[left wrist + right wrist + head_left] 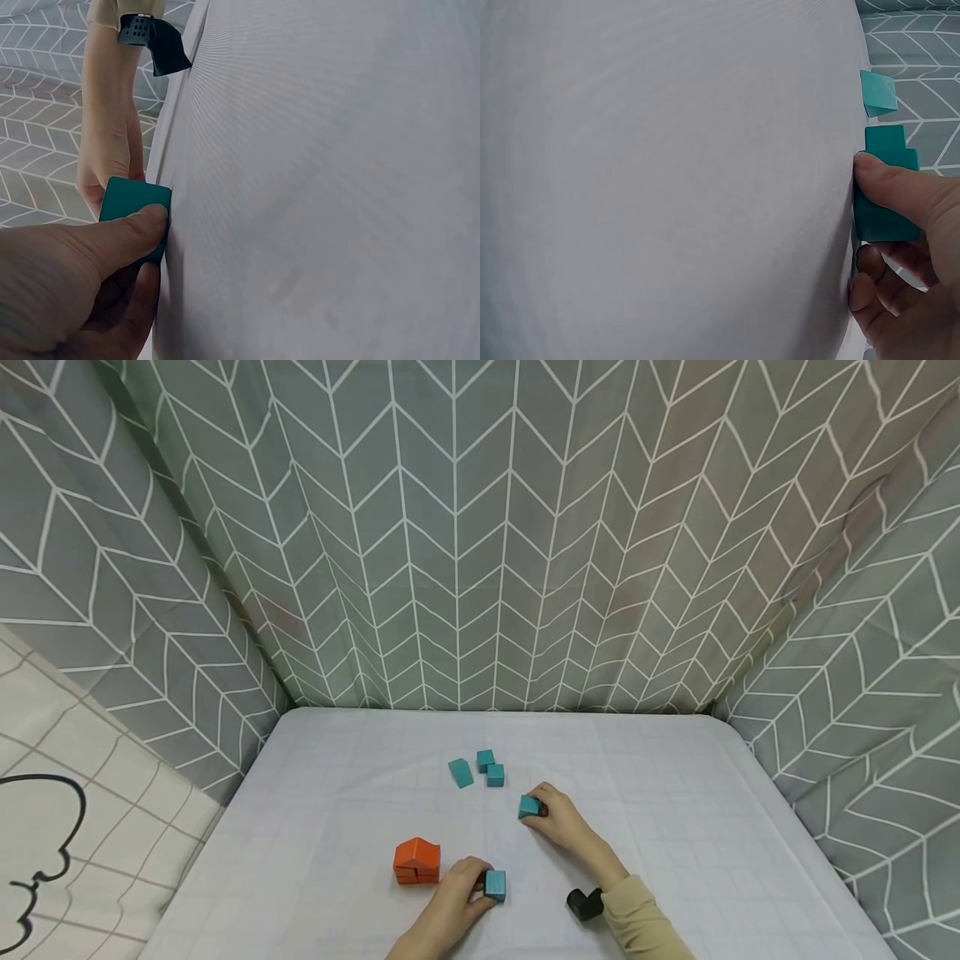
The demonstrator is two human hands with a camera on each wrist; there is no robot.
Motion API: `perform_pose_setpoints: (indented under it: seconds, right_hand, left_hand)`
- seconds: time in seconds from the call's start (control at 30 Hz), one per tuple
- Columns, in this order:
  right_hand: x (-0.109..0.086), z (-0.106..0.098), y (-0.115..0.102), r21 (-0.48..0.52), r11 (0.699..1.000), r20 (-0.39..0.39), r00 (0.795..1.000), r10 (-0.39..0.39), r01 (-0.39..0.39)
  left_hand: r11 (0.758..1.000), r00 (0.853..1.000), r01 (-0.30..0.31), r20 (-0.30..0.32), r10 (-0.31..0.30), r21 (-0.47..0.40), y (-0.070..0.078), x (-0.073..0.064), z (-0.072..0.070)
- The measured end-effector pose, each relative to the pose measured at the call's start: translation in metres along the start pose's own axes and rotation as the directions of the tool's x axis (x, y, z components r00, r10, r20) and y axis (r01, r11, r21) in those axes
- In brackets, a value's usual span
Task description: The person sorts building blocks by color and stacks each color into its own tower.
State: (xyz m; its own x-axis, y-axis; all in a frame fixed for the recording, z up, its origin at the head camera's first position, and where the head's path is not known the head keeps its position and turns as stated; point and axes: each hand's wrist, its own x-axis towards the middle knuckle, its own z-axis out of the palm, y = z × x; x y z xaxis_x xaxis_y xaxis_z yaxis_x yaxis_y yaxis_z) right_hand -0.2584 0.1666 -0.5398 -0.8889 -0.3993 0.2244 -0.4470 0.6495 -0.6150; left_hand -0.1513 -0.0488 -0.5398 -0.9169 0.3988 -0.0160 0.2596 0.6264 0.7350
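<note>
My left hand (pixel 450 902) pinches a teal block (pixel 496 885) between thumb and fingers, low over the white table. The left wrist view shows the thumb lying across that block (pixel 135 196). Farther forward and to the right, my right hand (pixel 566 822) holds another teal block (pixel 528 806) at its left side. In the right wrist view the thumb presses on this block (pixel 889 221), close to the tabletop. Beyond the right hand lie two teal cubes (pixel 495 775) and a slanted teal block (pixel 461 772). Just left of the left hand stands a small stack of orange blocks (pixel 417 862) with a peaked top.
A white cloth covers the table (pixel 337 793). Grey curtains (pixel 480 568) with white chevron lines hang behind it and along both sides. A black wrist camera (pixel 585 904) sits at the right wrist, beside a beige sleeve (pixel 645 918).
</note>
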Motion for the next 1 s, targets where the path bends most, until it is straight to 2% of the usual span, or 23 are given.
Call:
perform_pose_setpoints:
  seconds: [0.2, 0.5, 0.67, 0.8, 1.0]
  right_hand:
    - [0.0, -0.001, -0.003, 0.01, 1.0, 0.006, 1.0, 0.005, -0.005]
    - [0.003, -0.007, -0.003, -0.021, 0.999, 0.066, 0.997, -0.027, 0.029]
    - [0.006, -0.015, -0.006, -0.067, 0.998, 0.096, 0.995, 0.008, -0.002]
    - [0.005, -0.025, -0.01, -0.092, 0.996, 0.06, 0.998, 0.026, -0.021]
    - [-0.008, -0.032, -0.019, -0.092, 0.995, 0.008, 1.0, 0.024, -0.023]
  left_hand:
    - [1.0, 1.0, 0.012, 0.002, -0.012, 0.01, 0.001, -0.001, -0.001]
    - [0.999, 1.0, -0.017, -0.018, 0.018, 0.031, -0.001, 0.0, 0.001]
    - [0.999, 0.999, -0.029, -0.029, 0.03, 0.043, -0.001, 0.0, 0.002]
    - [0.997, 0.997, -0.055, -0.048, 0.057, 0.046, -0.001, 0.0, 0.003]
    - [0.999, 0.999, -0.029, -0.023, 0.03, 0.022, -0.001, -0.001, 0.002]
